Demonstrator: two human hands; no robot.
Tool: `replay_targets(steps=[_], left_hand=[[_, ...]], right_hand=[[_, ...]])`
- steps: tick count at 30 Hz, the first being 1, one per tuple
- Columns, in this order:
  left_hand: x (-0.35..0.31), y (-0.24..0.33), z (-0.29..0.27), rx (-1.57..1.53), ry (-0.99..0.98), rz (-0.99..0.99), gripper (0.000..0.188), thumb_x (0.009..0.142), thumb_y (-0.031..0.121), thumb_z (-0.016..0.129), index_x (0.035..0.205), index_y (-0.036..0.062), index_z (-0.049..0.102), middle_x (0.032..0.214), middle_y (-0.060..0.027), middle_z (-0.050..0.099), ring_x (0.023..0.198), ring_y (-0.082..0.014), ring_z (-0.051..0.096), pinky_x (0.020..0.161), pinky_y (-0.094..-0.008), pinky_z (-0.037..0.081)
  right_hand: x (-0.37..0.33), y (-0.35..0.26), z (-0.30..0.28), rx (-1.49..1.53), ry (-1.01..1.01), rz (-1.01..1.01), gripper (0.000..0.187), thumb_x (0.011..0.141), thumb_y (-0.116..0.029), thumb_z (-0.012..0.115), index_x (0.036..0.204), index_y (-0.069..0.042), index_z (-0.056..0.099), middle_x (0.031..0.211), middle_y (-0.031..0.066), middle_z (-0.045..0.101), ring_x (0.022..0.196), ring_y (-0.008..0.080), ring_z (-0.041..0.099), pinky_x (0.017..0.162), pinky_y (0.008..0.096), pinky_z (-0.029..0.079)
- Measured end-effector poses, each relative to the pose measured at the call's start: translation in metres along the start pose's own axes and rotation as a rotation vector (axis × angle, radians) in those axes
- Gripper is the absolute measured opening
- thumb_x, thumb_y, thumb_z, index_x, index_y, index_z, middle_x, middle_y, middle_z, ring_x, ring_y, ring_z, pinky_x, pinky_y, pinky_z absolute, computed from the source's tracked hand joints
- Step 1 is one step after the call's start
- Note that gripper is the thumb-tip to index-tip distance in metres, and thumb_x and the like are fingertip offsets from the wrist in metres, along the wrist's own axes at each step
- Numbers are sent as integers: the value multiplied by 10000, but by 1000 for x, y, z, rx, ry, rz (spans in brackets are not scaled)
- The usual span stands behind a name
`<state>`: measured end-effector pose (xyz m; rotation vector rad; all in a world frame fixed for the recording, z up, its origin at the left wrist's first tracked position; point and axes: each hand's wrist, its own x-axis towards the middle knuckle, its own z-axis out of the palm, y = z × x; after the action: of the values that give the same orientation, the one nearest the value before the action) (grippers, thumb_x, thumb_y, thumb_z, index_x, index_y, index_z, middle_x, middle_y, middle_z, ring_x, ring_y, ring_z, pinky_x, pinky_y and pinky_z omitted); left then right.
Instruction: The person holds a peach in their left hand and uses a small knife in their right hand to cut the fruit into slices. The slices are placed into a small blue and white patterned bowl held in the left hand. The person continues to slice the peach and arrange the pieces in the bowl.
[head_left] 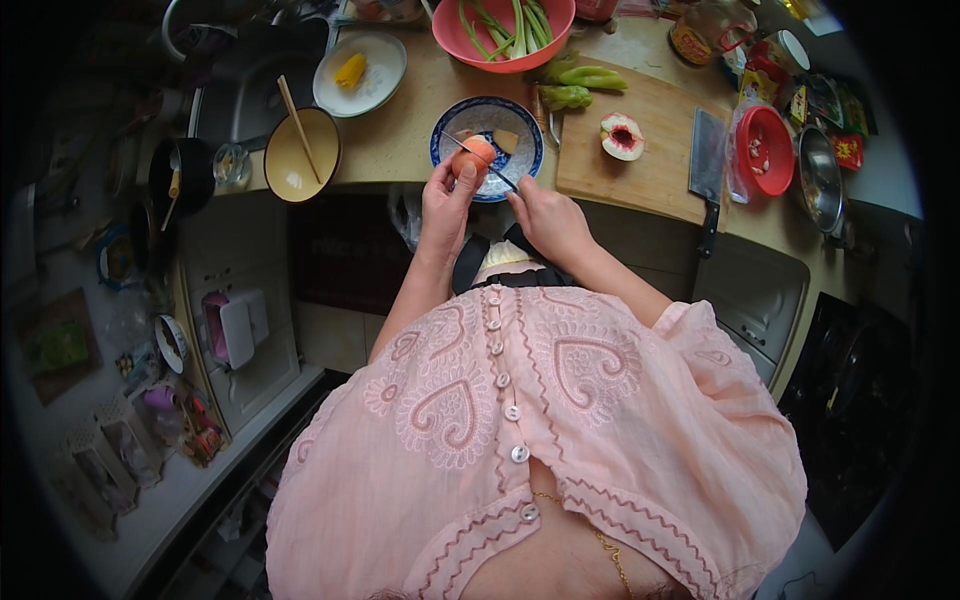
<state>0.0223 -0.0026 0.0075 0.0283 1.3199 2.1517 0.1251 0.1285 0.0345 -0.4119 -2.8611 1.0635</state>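
Note:
My left hand (pixel 447 208) is closed round a reddish-orange peach (pixel 474 157) above a blue-and-white plate (pixel 536 130). In my right hand (pixel 552 218) is the dark handle of a small knife (pixel 502 180), its thin blade crossing the peach. A pale cut piece of peach (pixel 506 141) lies on the plate. To the right, a halved peach (pixel 622 137) with a red centre rests cut side up on a wooden cutting board (pixel 650 185). The side of the peach toward my left palm is hidden.
A cleaver (pixel 706 155) lies along the board's right edge, handle overhanging the counter. Green peppers (pixel 590 78) sit at the board's back. Around stand a pink bowl (pixel 450 45) of green stalks, a white plate (pixel 385 90), a yellow bowl (pixel 290 180) with chopsticks and a red basket (pixel 768 180).

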Motion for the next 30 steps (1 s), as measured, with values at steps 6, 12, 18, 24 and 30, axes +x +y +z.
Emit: replay_targets(steps=[6, 12, 18, 24, 30], left_hand=[[0, 2, -4, 40, 18, 9, 495, 894, 217, 643, 1271, -45, 457, 1156, -112, 575, 1025, -147, 580, 902, -253, 473], [3, -3, -9, 36, 34, -13, 492, 898, 220, 637, 1273, -42, 455, 1151, -115, 575, 1018, -151, 583, 910, -256, 473], [1, -4, -5, 0, 19, -23, 489, 899, 210, 636, 1270, -50, 451, 1151, -116, 570, 1031, -162, 582, 925, -264, 471], [1, -4, -8, 3, 19, -3, 488, 894, 196, 642, 1265, -55, 449, 1166, -123, 558, 1049, -165, 573, 924, -267, 471], [2, -4, -12, 88, 44, 17, 486, 899, 195, 635, 1267, -60, 445, 1176, -131, 557, 1045, -162, 573, 920, -268, 473]], right_hand=[[0, 0, -1, -13, -20, 0, 247, 925, -272, 520, 872, -38, 461, 660, 203, 600, 631, 414, 599, 547, 492, 475], [1, 3, 0, 1, -33, 7, 245, 926, -271, 516, 881, -36, 461, 667, 209, 603, 645, 413, 602, 556, 492, 474], [1, 0, 0, -4, -51, 28, 256, 929, -277, 511, 879, -31, 462, 664, 211, 605, 647, 418, 603, 562, 497, 474], [0, 0, 1, -12, -59, 31, 260, 928, -281, 512, 878, -30, 463, 663, 213, 606, 648, 419, 604, 562, 500, 474], [1, 0, 1, -13, -54, 32, 258, 923, -280, 522, 878, -32, 467, 663, 209, 606, 641, 416, 604, 562, 494, 479]])
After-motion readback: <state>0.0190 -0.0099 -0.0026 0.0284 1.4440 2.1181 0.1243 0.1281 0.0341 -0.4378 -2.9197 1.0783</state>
